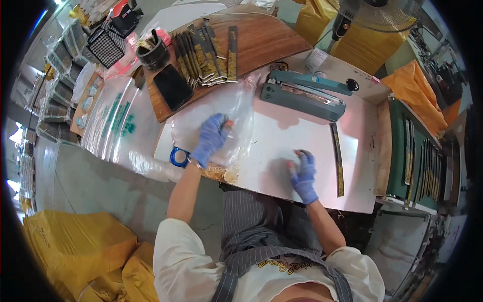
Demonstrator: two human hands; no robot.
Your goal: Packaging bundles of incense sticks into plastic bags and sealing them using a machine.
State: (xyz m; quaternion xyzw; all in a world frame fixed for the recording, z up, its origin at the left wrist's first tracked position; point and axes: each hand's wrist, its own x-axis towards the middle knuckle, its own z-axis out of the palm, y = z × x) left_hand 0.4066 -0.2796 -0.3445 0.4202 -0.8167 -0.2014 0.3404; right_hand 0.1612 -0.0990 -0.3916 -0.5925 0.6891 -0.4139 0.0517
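Left hand: gloved in blue, over the clear plastic bags; its fingers are blurred, so whether it grips a bag or only presses on the film cannot be told.
Right hand: gloved in blue, above bare white counter, thumb and fingers loosely curled with a gap between; nothing shows in it.
Blue ring: lies just beside the left wrist, at the edge of the bags.
Lone packet: a slim dark-and-gold strip, flat on the counter to the right of the right hand; probably set apart there for easy reach.
Packet's direction: long axis runs away from the person, far end near the sealer, near end leaning slightly right; which end is the top cannot be told.
Sealer: teal, long-armed, beyond the hands, long axis running left to right and slanting nearer at the right; its black knob sits at the right, presumably to suit the right hand.
Packet pile: on the brown board, strips fanned, mostly pointing away, likely kept handy.
Board's near edge: black phone.
Far right: more strips in a green tray.
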